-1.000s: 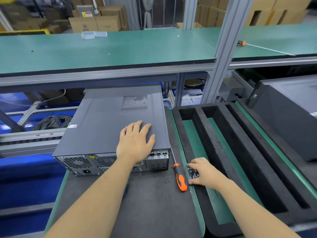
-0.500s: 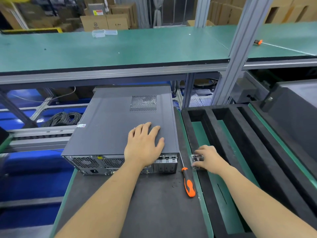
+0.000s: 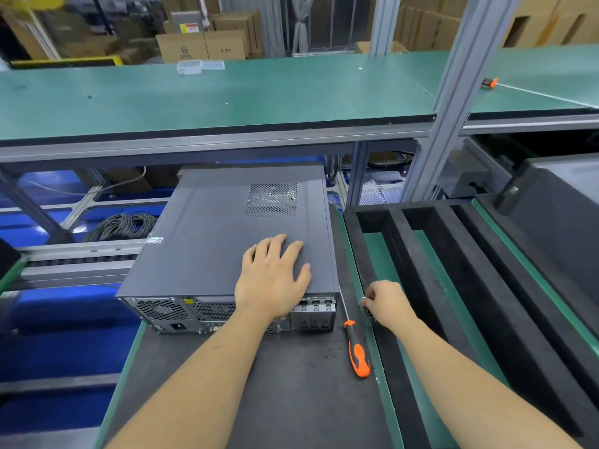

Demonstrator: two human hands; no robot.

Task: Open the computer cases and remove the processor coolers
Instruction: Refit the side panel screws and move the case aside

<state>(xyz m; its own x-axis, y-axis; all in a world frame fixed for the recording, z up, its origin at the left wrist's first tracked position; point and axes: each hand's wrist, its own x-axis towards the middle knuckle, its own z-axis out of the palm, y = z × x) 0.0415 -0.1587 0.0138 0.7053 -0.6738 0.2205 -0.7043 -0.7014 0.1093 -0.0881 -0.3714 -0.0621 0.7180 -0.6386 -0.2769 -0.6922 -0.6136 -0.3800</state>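
Note:
A grey computer case lies flat on the dark work mat, its side panel closed and its rear ports facing me. My left hand rests flat on the panel near the rear right corner, fingers spread. My right hand is curled at the left edge of the black foam tray, pinching a small metallic part that is mostly hidden under the fingers. An orange and black screwdriver lies on the mat between the case and the tray.
A green-topped shelf runs overhead behind the case, held by an aluminium post. Another dark case stands at the far right. Coiled cables and blue bins sit left. Cardboard boxes fill the background.
My right hand moved forward along the tray's left edge, past the screwdriver, with the small part. The left hand stayed flat on the case. The view shifted.

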